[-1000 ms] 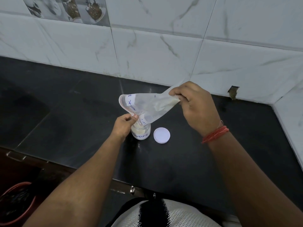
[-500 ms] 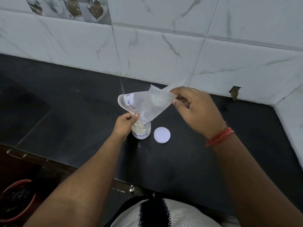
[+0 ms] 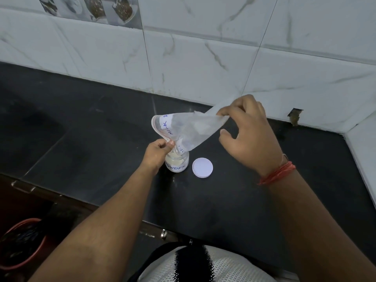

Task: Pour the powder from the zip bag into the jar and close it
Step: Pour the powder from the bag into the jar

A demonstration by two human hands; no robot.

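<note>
A clear zip bag (image 3: pixel 189 130) with a white label and blue writing hangs tilted over a small glass jar (image 3: pixel 176 162) on the black counter. The bag's open mouth points down into the jar, which holds pale powder. My left hand (image 3: pixel 157 152) pinches the bag's zip edge right at the jar's mouth. My right hand (image 3: pixel 247 132) holds the bag's raised bottom corner between thumb and fingers, with the other fingers spread. The jar's white round lid (image 3: pixel 202 167) lies flat on the counter just right of the jar.
The black stone counter (image 3: pixel 91 129) runs back to a white marble-tiled wall (image 3: pixel 203 68), which turns a corner at the right. A red bucket (image 3: pixel 22 243) stands on the floor at lower left, below the counter's front edge.
My right hand has shifted its grip at the bag's bottom corner, lifting it a little and spreading its fingers. The left hand and the jar have stayed where they were.
</note>
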